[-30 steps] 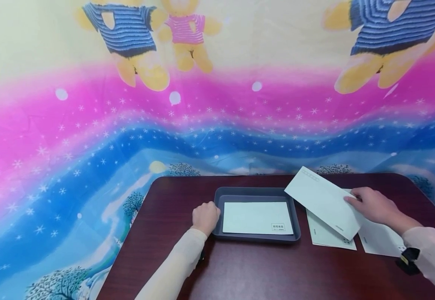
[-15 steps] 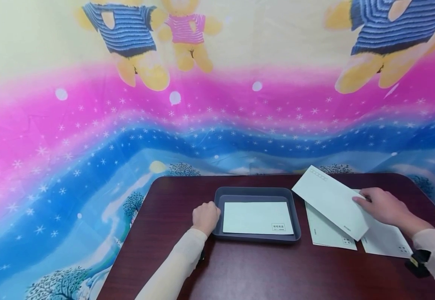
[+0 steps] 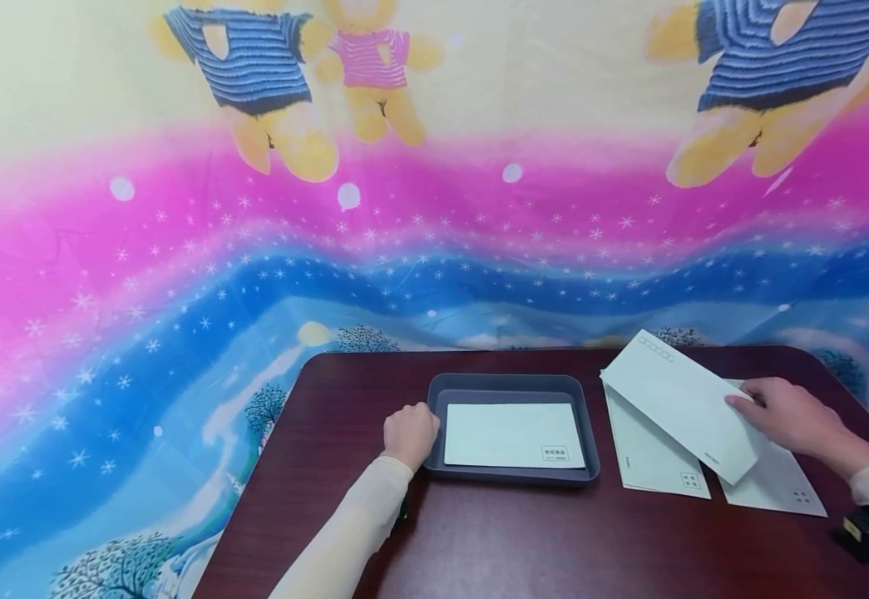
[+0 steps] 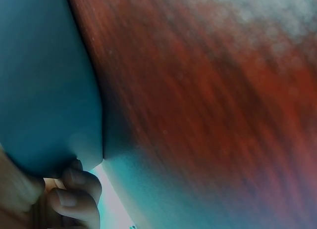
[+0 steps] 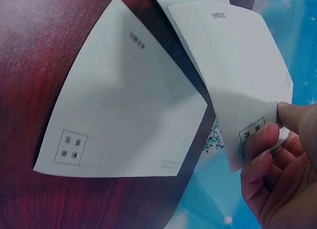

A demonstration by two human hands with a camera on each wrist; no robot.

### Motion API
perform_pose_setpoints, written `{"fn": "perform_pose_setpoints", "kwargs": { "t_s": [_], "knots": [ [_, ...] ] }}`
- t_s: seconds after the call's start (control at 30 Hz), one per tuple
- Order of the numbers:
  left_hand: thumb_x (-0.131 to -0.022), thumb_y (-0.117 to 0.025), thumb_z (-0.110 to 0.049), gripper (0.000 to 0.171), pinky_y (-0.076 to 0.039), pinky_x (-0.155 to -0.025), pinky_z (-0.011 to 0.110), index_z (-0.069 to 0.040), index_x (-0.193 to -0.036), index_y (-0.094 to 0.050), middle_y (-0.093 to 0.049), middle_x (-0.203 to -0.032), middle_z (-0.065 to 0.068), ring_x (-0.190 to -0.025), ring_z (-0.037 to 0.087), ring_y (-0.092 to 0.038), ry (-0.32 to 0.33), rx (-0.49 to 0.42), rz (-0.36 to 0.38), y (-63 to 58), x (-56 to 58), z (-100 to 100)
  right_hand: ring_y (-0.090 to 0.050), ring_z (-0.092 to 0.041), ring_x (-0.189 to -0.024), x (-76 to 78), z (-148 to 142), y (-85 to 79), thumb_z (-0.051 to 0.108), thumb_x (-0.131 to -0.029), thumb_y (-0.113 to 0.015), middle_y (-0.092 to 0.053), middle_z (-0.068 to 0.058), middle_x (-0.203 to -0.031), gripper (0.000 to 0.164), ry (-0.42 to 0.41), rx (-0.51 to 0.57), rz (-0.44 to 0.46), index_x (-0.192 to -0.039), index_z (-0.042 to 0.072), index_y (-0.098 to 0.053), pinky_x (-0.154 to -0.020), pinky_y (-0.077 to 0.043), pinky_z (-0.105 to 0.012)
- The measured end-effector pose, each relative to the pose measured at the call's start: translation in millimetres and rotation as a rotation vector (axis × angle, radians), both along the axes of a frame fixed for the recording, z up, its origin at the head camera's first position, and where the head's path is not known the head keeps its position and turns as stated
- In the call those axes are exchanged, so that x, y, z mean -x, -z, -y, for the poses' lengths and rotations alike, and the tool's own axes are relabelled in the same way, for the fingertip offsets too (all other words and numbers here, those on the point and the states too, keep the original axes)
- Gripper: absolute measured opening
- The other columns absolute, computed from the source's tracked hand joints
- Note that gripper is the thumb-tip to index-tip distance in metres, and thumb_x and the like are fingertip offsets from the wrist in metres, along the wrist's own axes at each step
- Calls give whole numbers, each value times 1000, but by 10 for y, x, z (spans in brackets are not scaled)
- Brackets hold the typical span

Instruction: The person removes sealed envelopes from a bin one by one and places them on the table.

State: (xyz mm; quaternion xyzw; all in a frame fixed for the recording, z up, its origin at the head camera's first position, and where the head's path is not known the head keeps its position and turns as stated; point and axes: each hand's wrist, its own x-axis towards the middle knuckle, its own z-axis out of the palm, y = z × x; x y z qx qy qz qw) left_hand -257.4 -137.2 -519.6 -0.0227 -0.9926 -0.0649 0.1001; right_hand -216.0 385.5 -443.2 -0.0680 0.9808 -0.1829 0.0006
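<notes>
My left hand [image 3: 412, 434] grips the left rim of a dark grey tray [image 3: 509, 396]; the left wrist view has its curled fingers [image 4: 75, 198] at the tray wall [image 4: 47, 80]. A white envelope [image 3: 511, 434] with a printed box lies flat in the tray. On the right, my right hand [image 3: 797, 416] pinches another white envelope [image 3: 681, 403] by its edge, tilted over the table. Below it lie two more envelopes, a left one [image 3: 647, 457] and a right one [image 3: 774, 482], both partly covered. The right wrist view shows thumb and fingers [image 5: 262, 140] on the held envelope [image 5: 233, 61].
The dark red-brown wooden table [image 3: 539, 541] has rounded far corners. Behind it hangs a colourful cloth [image 3: 434, 208] with printed bears and snowflakes. A black band [image 3: 862, 532] sits at the right wrist.
My right hand has moved to the right with the envelope, away from the tray, uncovering more of the left envelope on the table. The left hand and tray have stayed put.
</notes>
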Motion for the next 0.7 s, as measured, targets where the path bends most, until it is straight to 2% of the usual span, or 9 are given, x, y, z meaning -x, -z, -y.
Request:
{"fn": "perform_pose_setpoints", "kwargs": {
  "t_s": [0.27,0.5,0.7],
  "knots": [
    [-95,-61,-21,46,-30,-40,29,-18,-52,-43,-34,-44,-5,-41,12,-33,3,-7,-5,-1,-5,14,-37,-10,-53,-38,-110,21,32,-105,-52,-40,1,-63,35,33,-11,-13,-78,11,-56,-50,-29,-27],
    [-95,-61,-20,47,-28,-40,29,-18,-52,-43,-32,-44,-4,-41,13,-31,4,-14,-10,-11,-7,8,-43,-11,-53,-71,-200,38,25,-105,-52,-47,0,-61,33,54,-15,-20,-79,6,-62,-50,-34,-28],
    [-95,-61,-19,48,-28,-40,29,-18,-52,-41,-31,-45,-5,-41,12,-30,9,-12,-13,4,-11,10,-41,-11,-52,-118,-256,52,21,-106,-51,-44,-1,-60,34,61,-9,-23,-77,6,-60,-50,-33,-28]
  ]
}}
